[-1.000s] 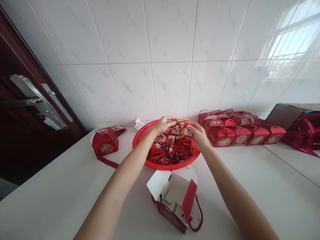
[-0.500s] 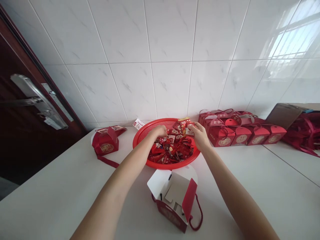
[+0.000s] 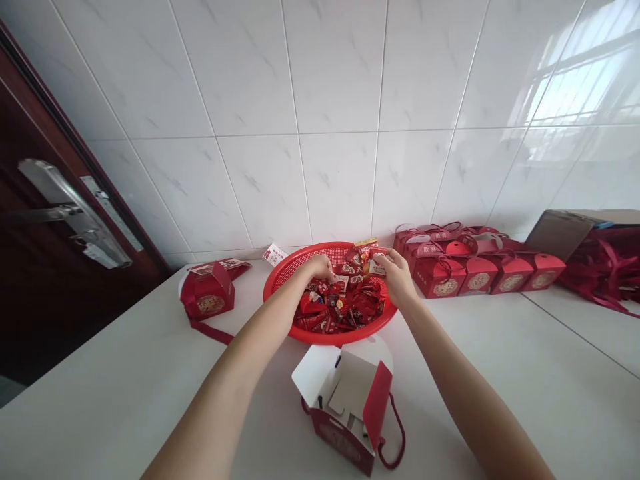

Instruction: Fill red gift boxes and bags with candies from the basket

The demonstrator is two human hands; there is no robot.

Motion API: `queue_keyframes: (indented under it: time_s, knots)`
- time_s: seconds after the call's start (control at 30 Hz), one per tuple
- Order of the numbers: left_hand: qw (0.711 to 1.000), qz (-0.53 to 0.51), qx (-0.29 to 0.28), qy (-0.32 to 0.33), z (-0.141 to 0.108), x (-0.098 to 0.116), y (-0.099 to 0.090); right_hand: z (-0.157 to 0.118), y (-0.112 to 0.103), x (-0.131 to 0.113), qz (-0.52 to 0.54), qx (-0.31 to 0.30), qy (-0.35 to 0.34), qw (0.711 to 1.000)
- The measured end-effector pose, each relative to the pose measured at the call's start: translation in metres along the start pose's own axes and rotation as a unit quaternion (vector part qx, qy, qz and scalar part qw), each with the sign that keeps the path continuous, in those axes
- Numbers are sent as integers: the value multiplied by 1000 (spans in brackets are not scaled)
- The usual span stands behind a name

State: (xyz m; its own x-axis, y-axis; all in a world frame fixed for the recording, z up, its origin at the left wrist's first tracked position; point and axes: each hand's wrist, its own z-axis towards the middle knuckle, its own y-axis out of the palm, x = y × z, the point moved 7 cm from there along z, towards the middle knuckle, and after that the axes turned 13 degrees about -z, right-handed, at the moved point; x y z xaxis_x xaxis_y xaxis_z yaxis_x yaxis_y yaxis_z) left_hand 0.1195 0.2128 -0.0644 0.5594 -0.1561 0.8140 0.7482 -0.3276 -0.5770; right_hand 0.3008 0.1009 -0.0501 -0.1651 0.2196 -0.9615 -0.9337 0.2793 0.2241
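A red plastic basket (image 3: 276, 293) holds a heap of wrapped candies (image 3: 345, 310), mostly red. My left hand (image 3: 318, 268) reaches into its left side with fingers pinched together among the wrappers; whatever is between them is too small to make out. Over the basket's right rim, my right hand (image 3: 399, 275) is closed on red and gold candy packets (image 3: 369, 253). Just in front of the basket stands an open red gift box (image 3: 343, 437), its white inner flaps raised and a dark red cord hanging at its right side. No candy shows inside it.
Closed red gift boxes (image 3: 480, 277) stand in rows at the back right, beside a pile of dark red ribbons (image 3: 605, 267). Another red box (image 3: 210, 293) with a ribbon sits at left. A small printed card (image 3: 274, 254) leans behind the basket, near the tiled wall (image 3: 340, 180).
The view has tilted up slightly, so things sit a little lower. My left hand's fingertips have shifted slightly among the candies; my right hand keeps its hold on the packets.
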Motion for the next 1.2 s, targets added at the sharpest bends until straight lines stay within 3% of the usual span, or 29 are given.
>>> queue_keyframes:
  time_s: [0.17, 0.27, 0.37, 0.47, 0.53, 0.6, 0.77, 0.9, 1.0, 1.2]
  knots:
    - [997, -30, 42, 56, -14, 38, -18, 0, -3, -3, 14, 15, -15, 1000]
    - [985, -106, 57, 124, -42, 61, -27, 1, -8, -4, 30, 43, -16, 999]
    - [975, -155, -24, 156, -89, 75, -19, 1, -7, -7, 38, 42, -14, 998]
    - [976, -124, -96, 153, -145, 82, -5, -5, 0, -16, 41, 23, -18, 999]
    - [974, -94, -144, 145, -177, 83, 6, -12, 7, -24, 39, 3, -25, 999]
    - [976, -69, -149, 140, -202, 81, 12, -20, 14, -36, 27, -34, -39, 998]
    - [989, -25, -56, 138, -236, 61, 13, -47, 27, -76, -78, -181, -106, 975]
    - [993, -5, -37, 115, -255, 44, 20, -77, 36, -102, -167, -326, -142, 920]
    - [995, -7, -26, 95, -264, 36, 21, -99, 45, -113, -236, -420, -187, 856]
    - [995, -55, -39, 75, -272, 24, 22, -146, 64, -95, -356, -635, -232, 646]
